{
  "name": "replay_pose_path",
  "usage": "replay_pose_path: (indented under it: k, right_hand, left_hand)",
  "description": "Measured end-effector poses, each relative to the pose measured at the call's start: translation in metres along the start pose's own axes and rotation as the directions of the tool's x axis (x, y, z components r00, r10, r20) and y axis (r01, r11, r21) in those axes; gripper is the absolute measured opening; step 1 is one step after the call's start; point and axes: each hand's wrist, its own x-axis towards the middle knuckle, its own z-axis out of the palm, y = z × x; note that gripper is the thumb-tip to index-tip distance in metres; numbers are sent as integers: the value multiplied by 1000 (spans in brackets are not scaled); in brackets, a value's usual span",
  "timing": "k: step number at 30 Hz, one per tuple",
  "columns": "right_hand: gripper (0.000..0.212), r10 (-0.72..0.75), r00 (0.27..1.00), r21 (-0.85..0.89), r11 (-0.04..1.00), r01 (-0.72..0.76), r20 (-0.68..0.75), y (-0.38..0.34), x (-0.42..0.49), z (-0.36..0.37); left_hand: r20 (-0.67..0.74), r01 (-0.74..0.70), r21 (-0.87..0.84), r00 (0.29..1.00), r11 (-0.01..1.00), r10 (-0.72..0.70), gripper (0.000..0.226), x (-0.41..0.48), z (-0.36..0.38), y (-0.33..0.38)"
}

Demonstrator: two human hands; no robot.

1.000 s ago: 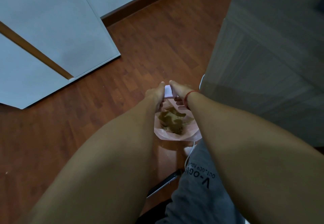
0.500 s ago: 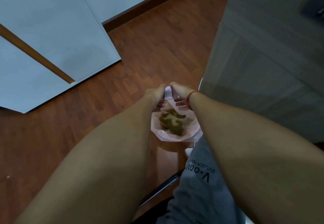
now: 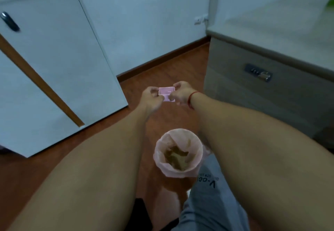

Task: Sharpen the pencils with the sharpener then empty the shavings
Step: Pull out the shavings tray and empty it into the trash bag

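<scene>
Upside-down print on the grey cloth at lower centre reads roughly "V-OG"; the rest is blurred. At mid-frame, over a strip of wooden floor between the white cabinet and the drawer unit, the left hand and right hand pinch a flat pink sharpener by its ends. Below it stands a pink-lined bin holding brown shavings.

White cabinet left, grey drawer unit right, on wooden floor.
</scene>
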Motion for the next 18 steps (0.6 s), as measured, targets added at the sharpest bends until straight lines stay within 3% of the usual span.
replay_pose_path:
  k: [8, 18]
  right_hand:
    - [69, -243, 943, -104, 969, 225, -225, -101, -89, -109]
    - [65, -179, 830, -82, 984, 160, -528, -92, -206, -264]
  left_hand:
    - [21, -338, -97, 940, 936, 341, 35, -48, -5, 149]
    - [240, -540, -161, 791, 826, 563, 40, -111, 119, 263]
